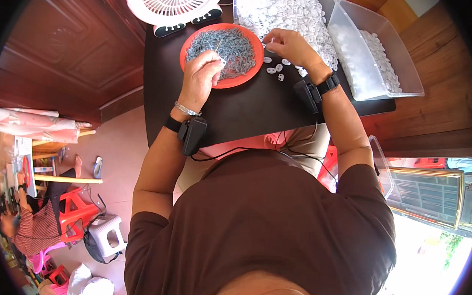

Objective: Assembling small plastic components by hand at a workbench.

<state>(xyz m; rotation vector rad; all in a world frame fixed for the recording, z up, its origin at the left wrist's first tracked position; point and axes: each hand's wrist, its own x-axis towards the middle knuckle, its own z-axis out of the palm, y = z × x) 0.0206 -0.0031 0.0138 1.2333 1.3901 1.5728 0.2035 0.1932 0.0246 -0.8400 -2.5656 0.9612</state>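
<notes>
Over the near left part of a round red tray [259,54] is my left hand [198,77], its fingers pinched on a small white plastic piece. The tray holds a heap of small grey pieces [229,43] that look like screws or nails. Beyond the tray's right edge, my right hand [292,45] is closed in a pinch; what it holds, if anything, is too small to make out. Several loose white plastic pieces [271,71] lie on the dark table just below that hand. Behind it spreads a large pile of the same white pieces [282,12].
A white fan [142,4] stands at the back left of the black table [233,112]. To the right is a clear plastic bin [407,85] with more white pieces. Black cables [236,150] run from the wrist devices. Another person [37,222] sits far left, near stools [106,234].
</notes>
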